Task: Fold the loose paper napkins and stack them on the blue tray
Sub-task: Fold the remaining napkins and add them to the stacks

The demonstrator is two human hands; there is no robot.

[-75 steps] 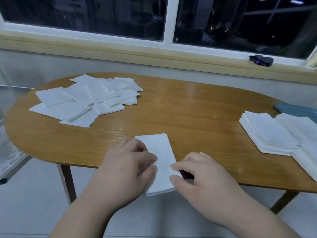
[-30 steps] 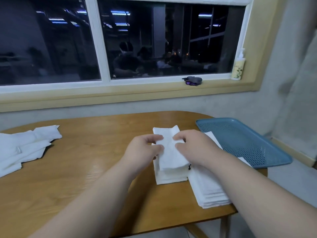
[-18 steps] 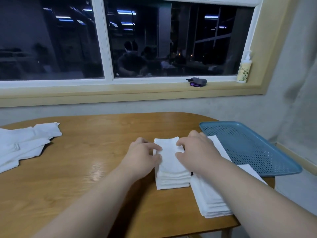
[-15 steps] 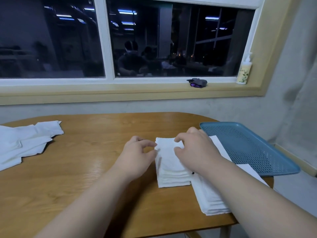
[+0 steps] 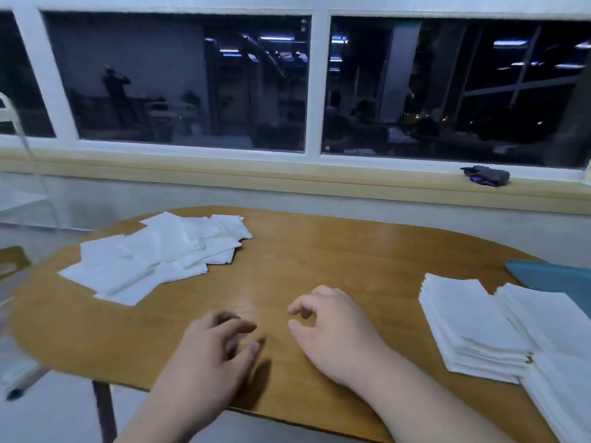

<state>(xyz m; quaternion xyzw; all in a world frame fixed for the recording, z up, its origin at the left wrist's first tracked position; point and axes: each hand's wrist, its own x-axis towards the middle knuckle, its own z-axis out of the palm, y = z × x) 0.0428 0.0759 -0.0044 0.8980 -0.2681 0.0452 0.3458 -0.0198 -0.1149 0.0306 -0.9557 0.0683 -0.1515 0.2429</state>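
wood table [image 5: 319,260] lies under left hand [image 5: 211,350] and right hand [image 5: 332,327], both loosely curled, empty.

An oval wooden tabletop [image 5: 319,266] stands below a wide white-framed window [image 5: 192,84] with dark panes, and on the pale yellow sill [image 5: 224,174], towards the right, lies a small dark object [image 5: 486,175] with a purple part.

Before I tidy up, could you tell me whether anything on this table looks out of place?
Yes: the folded napkin stacks sit on the table beside the blue tray rather than on it. The loose napkins lie in an untidy, overlapping heap at far left.
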